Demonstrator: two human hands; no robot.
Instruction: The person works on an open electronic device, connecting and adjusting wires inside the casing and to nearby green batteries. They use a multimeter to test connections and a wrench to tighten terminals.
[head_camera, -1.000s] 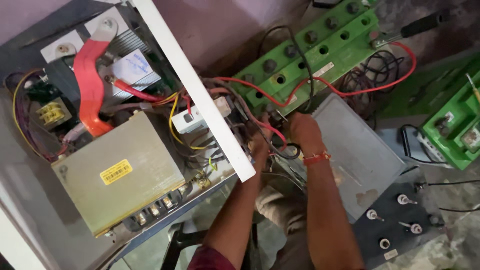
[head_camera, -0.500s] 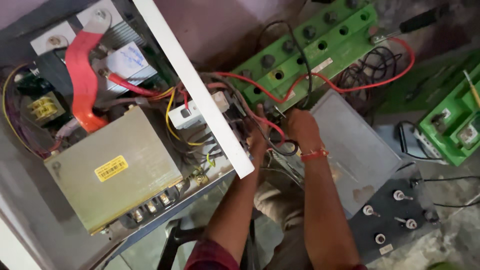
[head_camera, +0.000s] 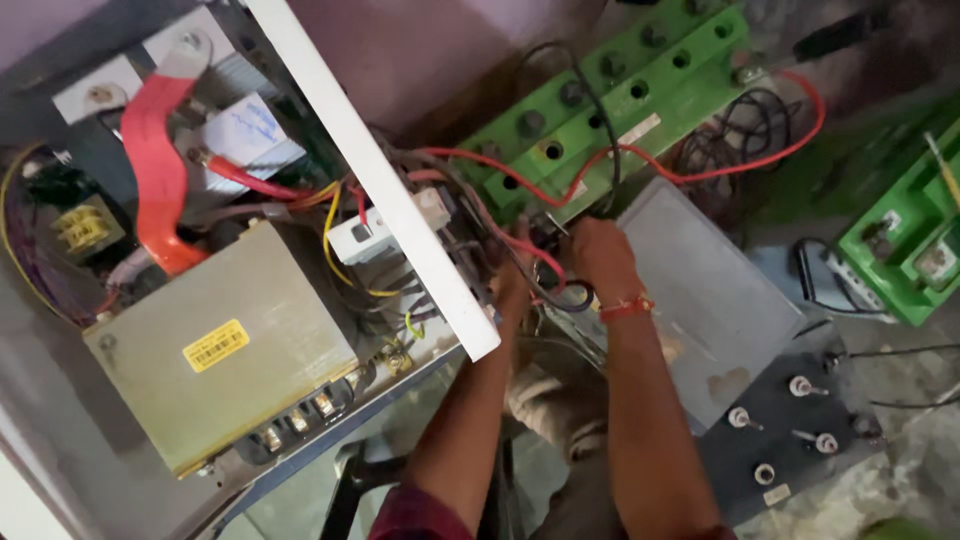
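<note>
Both hands in the wire bundle at frame centre, beside the open cabinet's white edge.

I judge the step in hand to be wiring work at the cabinet's side: my right hand (head_camera: 600, 258), orange band at the wrist, is curled around the red and black wires (head_camera: 545, 265) just below the green battery (head_camera: 610, 110). My left hand (head_camera: 512, 280) reaches into the same bundle behind the white panel (head_camera: 400, 200); fingers hidden, so I cannot tell its grasp. Both forearms rise from the bottom of the frame, nearly parallel, wrists bent inward. Next move, I judge, calls for fine fingertip work among crowded leads, keeping clear of the battery terminals. Grey lid (head_camera: 700, 290) lies right of my hand; transformer (head_camera: 215, 350) at lower left.
</note>
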